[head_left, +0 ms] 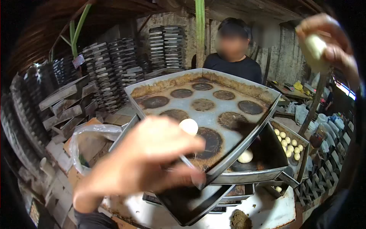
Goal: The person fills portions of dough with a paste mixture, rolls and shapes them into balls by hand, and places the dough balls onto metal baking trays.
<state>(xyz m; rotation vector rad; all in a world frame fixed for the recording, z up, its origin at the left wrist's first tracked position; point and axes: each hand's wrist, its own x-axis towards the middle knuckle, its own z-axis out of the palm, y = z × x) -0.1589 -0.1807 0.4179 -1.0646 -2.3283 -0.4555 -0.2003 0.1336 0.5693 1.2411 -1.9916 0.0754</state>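
Close to the camera, my left hand (152, 152) grips the near rim of a square metal baking tray (238, 99), thumb below and fingers above. The tray is tilted on a stack of others, its floor marked with dark round stains. Just past my fingers shows a pale dough ball (188, 126); whether it rests on the tray is partly hidden. Raised at the upper right, my right hand (333, 38) holds a piece of pale dough (315, 46) in its fingers, blurred by motion. Another dough ball (245, 156) lies in the lower tray (259, 176).
Several dough balls (289, 145) sit in a tray at the right. A person in a black shirt (232, 68) is behind the stack. Tall piles of trays (103, 72) line the back left. A brown lump (240, 220) lies on the white table (274, 212). A plastic bag (78, 147) stands left.
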